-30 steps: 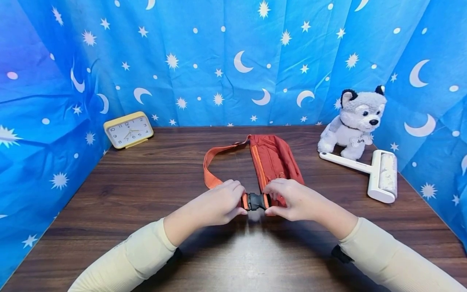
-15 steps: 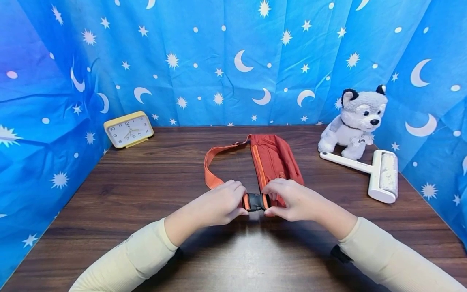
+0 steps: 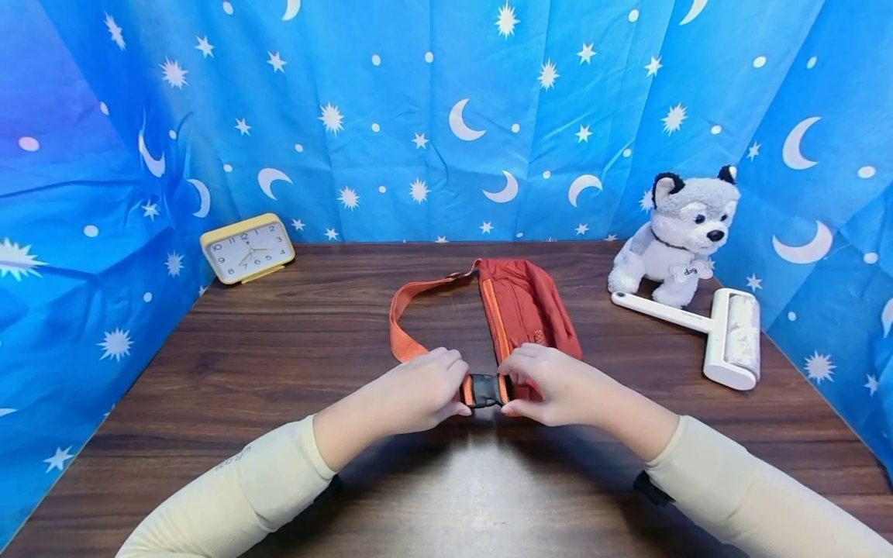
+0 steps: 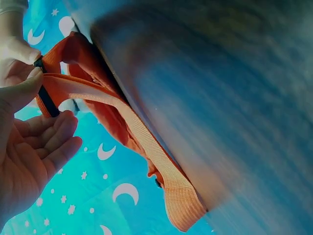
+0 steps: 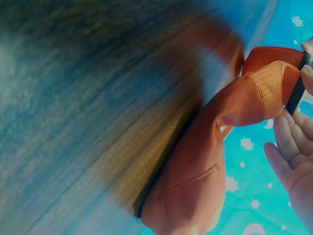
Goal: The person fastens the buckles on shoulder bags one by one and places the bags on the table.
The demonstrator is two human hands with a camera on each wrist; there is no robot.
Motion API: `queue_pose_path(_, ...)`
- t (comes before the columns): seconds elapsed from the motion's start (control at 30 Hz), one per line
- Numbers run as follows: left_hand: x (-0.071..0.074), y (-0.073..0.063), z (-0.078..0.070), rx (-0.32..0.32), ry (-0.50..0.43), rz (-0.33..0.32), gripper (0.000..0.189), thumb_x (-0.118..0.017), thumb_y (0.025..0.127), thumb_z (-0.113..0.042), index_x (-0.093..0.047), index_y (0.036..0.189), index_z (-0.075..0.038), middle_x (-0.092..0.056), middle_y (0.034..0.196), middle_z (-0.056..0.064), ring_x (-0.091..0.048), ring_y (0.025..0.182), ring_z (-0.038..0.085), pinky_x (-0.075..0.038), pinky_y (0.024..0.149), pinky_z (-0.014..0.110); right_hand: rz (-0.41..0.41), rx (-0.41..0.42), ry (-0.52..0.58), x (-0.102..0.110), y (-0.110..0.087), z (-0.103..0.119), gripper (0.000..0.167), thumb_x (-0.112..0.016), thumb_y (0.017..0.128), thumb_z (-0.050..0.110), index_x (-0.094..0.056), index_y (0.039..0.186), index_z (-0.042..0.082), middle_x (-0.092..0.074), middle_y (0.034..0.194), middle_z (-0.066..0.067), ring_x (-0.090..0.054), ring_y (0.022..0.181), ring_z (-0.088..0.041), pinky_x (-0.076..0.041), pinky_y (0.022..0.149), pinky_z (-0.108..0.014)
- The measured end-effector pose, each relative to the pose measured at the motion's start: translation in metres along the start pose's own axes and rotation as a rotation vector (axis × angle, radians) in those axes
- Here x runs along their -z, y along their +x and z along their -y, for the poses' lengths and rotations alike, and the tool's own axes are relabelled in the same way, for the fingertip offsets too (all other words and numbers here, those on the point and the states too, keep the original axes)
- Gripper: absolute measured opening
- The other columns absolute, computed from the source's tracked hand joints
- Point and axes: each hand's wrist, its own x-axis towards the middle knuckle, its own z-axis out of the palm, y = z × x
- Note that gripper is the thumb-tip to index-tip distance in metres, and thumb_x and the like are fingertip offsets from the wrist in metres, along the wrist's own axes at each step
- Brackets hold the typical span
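A rust-red waist bag [image 3: 533, 302] with an orange zip lies on the table, its orange strap [image 3: 405, 333] looping out to the left. At the bag's near end is a black side-release buckle [image 3: 484, 390], its two halves together. My left hand [image 3: 418, 391] pinches the buckle's left end between thumb and fingers, where the strap threads through. On the other side my right hand [image 3: 554, 384] pinches the right end, beside the bag. In the left wrist view the webbing [image 4: 117, 100] runs from the buckle down to the table. Part of the bag is hidden behind my right hand.
A yellow alarm clock [image 3: 249, 248] stands at the back left of the wooden table [image 3: 314, 310]. At the back right sits a plush husky [image 3: 680, 232], with a white lint roller [image 3: 729, 341] in front of it. A blue starry cloth [image 3: 391, 85] hangs behind.
The buckle's halves have come closer together, and the narrow gap at its right side has shrunk. My right hand has shifted slightly left; both hands keep their grip.
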Motion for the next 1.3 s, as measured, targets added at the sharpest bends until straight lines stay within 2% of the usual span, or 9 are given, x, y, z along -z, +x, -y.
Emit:
queue_pose_path(0.3,-0.003,-0.001,-0.001,0.029,0.065,0.068,0.039,-0.071,0.082,-0.041,-0.056,0.091,-0.006,-0.046,0.079,0.0,-0.046,0.07,0.015,-0.042,0.062,0.027,-0.019,0.065,-0.044,-0.009,0.005,0.001,0.035,-0.079,0.075,0.028,-0.061,0.096,0.006,-0.054,0.085,0.001,-0.047,0.075,-0.01,-0.042,0.068,-0.027)
queue_pose_path(0.43,-0.003,0.0,-0.001,0.032,0.085,0.097,0.038,-0.071,0.081,-0.041,-0.057,0.091,-0.007,-0.046,0.078,-0.001,-0.047,0.07,0.015,-0.042,0.062,0.027,0.016,0.052,-0.051,-0.009,0.006,0.002,0.035,-0.078,0.076,0.03,-0.06,0.094,0.006,-0.053,0.083,0.002,-0.046,0.074,-0.01,-0.042,0.067,-0.027)
queue_pose_path(0.57,-0.002,0.002,-0.003,0.051,0.077,0.158,0.038,-0.072,0.081,-0.042,-0.058,0.092,-0.008,-0.046,0.078,-0.001,-0.048,0.071,0.014,-0.043,0.063,0.026,0.062,0.043,-0.06,-0.01,0.009,0.003,0.035,-0.078,0.076,0.032,-0.059,0.092,0.007,-0.051,0.08,0.003,-0.045,0.071,-0.009,-0.041,0.066,-0.027)
queue_pose_path(0.7,-0.001,0.003,-0.004,0.079,0.064,0.213,0.039,-0.072,0.08,-0.043,-0.058,0.094,-0.009,-0.046,0.079,-0.001,-0.049,0.073,0.014,-0.044,0.063,0.026,0.073,0.055,-0.079,-0.012,0.01,0.004,0.035,-0.079,0.075,0.033,-0.057,0.088,0.009,-0.049,0.076,0.003,-0.043,0.067,-0.009,-0.04,0.063,-0.026)
queue_pose_path(1.07,-0.001,0.008,-0.005,0.086,0.067,0.273,0.039,-0.074,0.078,-0.042,-0.059,0.095,-0.01,-0.048,0.08,-0.001,-0.049,0.074,0.016,-0.045,0.064,0.027,0.048,0.115,-0.137,-0.019,0.013,0.003,0.037,-0.081,0.072,0.032,-0.053,0.079,0.009,-0.04,0.069,0.008,-0.039,0.06,-0.008,-0.036,0.056,-0.024)
queue_pose_path(1.3,-0.001,0.009,-0.004,0.101,0.079,0.311,0.038,-0.075,0.078,-0.04,-0.058,0.094,-0.01,-0.048,0.081,-0.001,-0.051,0.076,0.016,-0.046,0.066,0.028,0.043,0.134,-0.156,-0.021,0.017,0.002,0.036,-0.08,0.073,0.031,-0.052,0.076,0.009,-0.039,0.066,0.009,-0.04,0.058,-0.008,-0.037,0.056,-0.026)
